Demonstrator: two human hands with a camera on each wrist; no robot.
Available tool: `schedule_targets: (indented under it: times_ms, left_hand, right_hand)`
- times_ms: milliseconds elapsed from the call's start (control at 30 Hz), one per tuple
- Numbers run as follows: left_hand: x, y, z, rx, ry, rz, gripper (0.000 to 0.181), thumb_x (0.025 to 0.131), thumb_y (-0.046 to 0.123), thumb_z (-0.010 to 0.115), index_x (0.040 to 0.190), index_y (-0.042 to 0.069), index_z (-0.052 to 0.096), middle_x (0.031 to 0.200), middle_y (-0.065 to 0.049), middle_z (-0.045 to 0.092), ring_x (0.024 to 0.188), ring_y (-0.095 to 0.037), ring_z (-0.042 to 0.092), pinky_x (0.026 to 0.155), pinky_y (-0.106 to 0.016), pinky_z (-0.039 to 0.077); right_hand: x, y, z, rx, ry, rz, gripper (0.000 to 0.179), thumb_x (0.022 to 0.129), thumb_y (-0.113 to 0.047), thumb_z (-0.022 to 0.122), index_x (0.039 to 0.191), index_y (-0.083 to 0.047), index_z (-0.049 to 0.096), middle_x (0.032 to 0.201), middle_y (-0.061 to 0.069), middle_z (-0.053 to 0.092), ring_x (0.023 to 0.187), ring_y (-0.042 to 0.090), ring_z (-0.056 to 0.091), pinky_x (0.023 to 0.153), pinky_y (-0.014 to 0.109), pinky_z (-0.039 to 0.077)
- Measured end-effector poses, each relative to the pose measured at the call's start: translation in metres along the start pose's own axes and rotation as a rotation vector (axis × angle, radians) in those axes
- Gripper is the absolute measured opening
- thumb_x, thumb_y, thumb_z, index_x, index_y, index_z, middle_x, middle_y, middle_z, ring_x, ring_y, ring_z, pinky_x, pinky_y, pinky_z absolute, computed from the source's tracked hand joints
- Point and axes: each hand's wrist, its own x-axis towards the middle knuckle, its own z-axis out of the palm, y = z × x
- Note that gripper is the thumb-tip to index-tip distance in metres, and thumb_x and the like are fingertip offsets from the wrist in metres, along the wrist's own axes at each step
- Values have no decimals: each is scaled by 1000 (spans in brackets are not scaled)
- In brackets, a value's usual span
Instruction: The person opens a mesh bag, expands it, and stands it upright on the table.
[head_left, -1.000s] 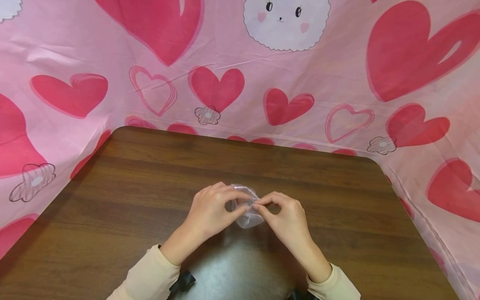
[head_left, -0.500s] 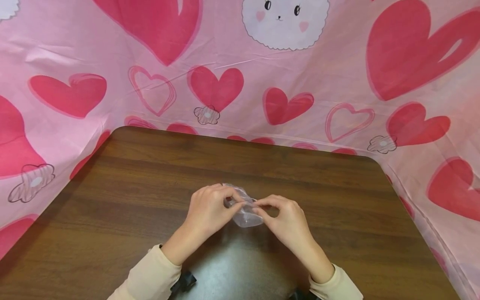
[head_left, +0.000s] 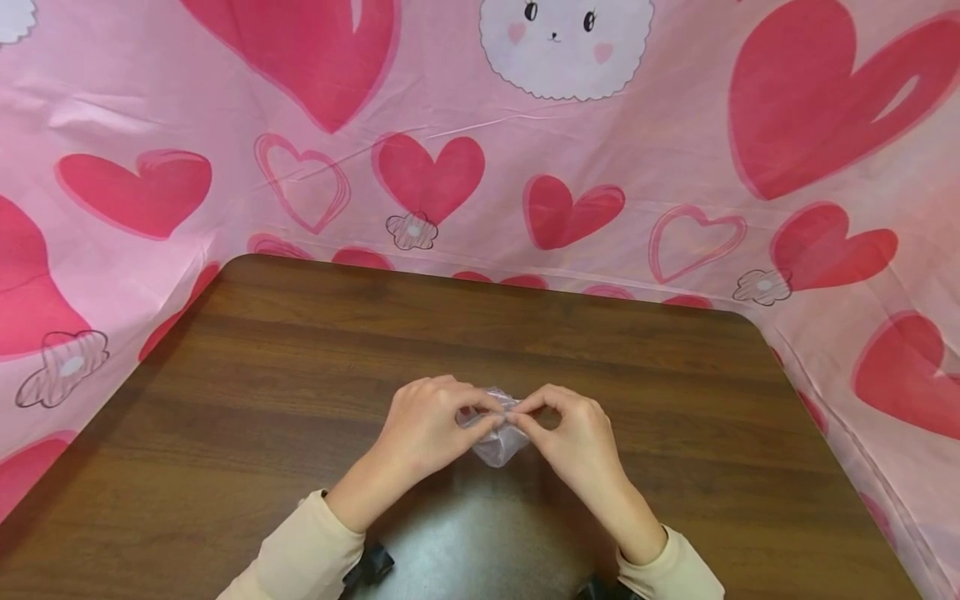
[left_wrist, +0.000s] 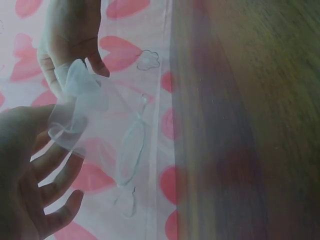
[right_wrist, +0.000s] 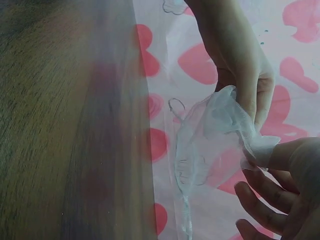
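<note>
A sheer whitish organza drawstring bag (head_left: 498,450) hangs between the two hands above the table. My left hand (head_left: 427,421) pinches its gathered edge between thumb and index finger. My right hand (head_left: 573,429) pinches the same edge from the other side, the fingertips of both hands nearly meeting. In the left wrist view the bag's bunched fabric (left_wrist: 82,90) folds over at the fingertips, while the left hand's other fingers are spread loose. Thin cord loops (right_wrist: 186,210) show at the bag's far side in the right wrist view.
The dark wooden table (head_left: 300,333) has rounded back corners. A pink cloth with red hearts (head_left: 573,212) rises as a wall behind it and along both sides. Black wrist straps (head_left: 369,567) sit below the cream sleeves (head_left: 303,550).
My left hand has shifted left and then back right toward the right hand. The bag has gone from spread to more bunched between the fingertips. The right hand has barely moved.
</note>
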Motion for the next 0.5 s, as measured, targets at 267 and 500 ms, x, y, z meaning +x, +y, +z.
schedule_targets:
  times_ms: [267,500]
  left_hand:
    - [1,1,0,47,42,-100,12,76,33,86,76,32,75,70,18,65,58,-1,51,51,-23,39]
    - [2,1,0,50,75,-171,14,77,31,84,80,31,71,66,17,59,57,-2,50,51,-25,40]
  right_hand:
    - [0,1,0,62,-3,9,13,78,-16,85,88,-20,78,83,-15,71,79,4,66,67,31,50]
    - [0,0,-2,124,47,-35,15,80,-10,83,93,-13,78,84,-11,71,77,5,64,71,27,51]
